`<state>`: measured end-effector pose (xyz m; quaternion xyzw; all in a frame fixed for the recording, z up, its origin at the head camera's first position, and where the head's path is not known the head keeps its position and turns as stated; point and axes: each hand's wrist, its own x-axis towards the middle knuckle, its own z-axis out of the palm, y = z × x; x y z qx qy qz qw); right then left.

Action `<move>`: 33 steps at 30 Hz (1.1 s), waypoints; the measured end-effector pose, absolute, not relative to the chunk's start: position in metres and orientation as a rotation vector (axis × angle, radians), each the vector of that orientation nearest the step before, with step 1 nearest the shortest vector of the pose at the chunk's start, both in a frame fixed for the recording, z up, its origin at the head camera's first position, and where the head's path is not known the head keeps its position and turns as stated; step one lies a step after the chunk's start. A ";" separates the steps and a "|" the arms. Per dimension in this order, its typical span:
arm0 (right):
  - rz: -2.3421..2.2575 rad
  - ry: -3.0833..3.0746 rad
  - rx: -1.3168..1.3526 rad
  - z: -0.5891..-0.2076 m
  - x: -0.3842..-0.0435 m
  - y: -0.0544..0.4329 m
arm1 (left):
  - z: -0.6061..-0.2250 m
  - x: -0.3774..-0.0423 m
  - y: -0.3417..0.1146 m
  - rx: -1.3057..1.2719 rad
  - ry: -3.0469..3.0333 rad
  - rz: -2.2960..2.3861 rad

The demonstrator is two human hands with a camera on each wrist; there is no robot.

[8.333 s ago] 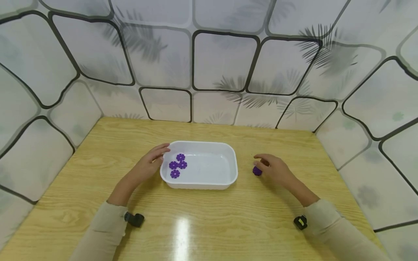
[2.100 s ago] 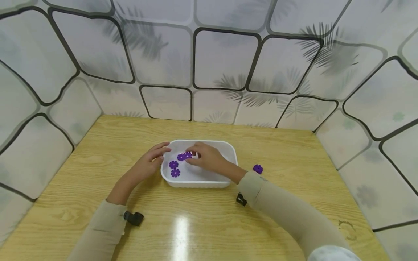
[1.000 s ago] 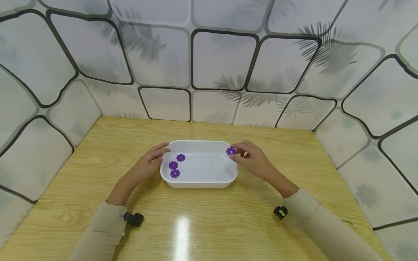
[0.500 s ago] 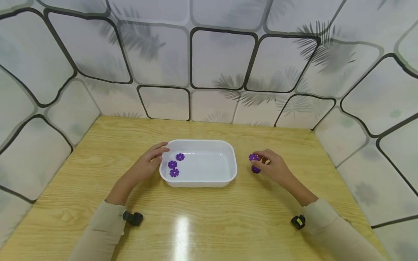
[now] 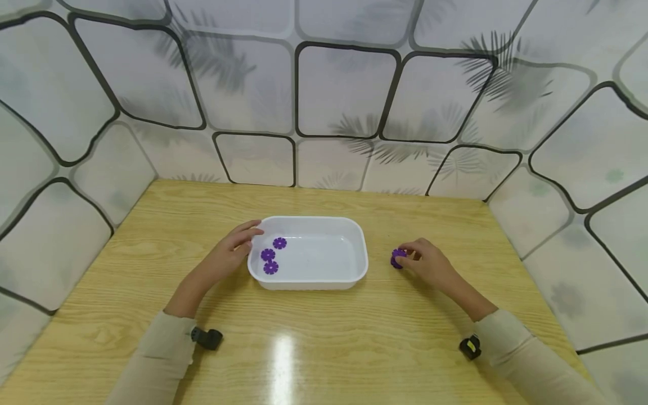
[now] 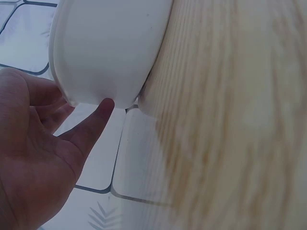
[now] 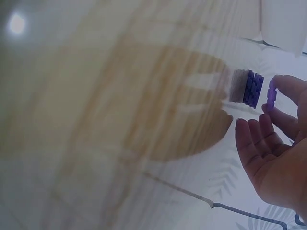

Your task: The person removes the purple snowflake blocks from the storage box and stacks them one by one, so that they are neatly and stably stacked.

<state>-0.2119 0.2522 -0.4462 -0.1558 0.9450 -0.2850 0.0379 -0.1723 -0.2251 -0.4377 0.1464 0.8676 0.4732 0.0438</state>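
My right hand (image 5: 427, 263) pinches a purple notched disc (image 7: 272, 93) between thumb and finger, other fingers spread below. Just under it on the table is a short stack of similar purple discs (image 7: 253, 89); a narrow gap shows between them in the right wrist view. From the head, the held disc overlaps the stack. Left of this sits a white rectangular tray (image 5: 309, 286), with three purple discs (image 5: 268, 255) flat at its left end. My left hand (image 5: 228, 256) holds that end, fingers over the rim and thumb (image 6: 106, 105) against the outer wall.
The wooden table (image 5: 329, 343) runs back to patterned wall panels (image 5: 349, 93) on three sides. Black wrist cameras (image 5: 207, 338) are worn at both sleeves. Bare wood lies between the tray and the stack, and light glares off the table's front.
One of the tray's discs has been picked out by my right hand, carried right past the rim and lowered to the stack. My left hand has stayed at the tray's left end.
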 end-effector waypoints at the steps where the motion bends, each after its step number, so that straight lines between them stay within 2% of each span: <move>1: -0.873 2.894 -0.483 -0.446 -0.212 0.253 | -0.437 -0.172 -0.225 0.444 2.653 1.447; 27: -0.793 2.870 -0.480 -0.449 -0.213 0.254 | -0.437 -0.173 -0.225 0.440 2.661 1.446; 33: -0.834 2.921 -0.490 -0.435 -0.208 0.239 | -0.438 -0.173 -0.225 0.417 2.648 1.451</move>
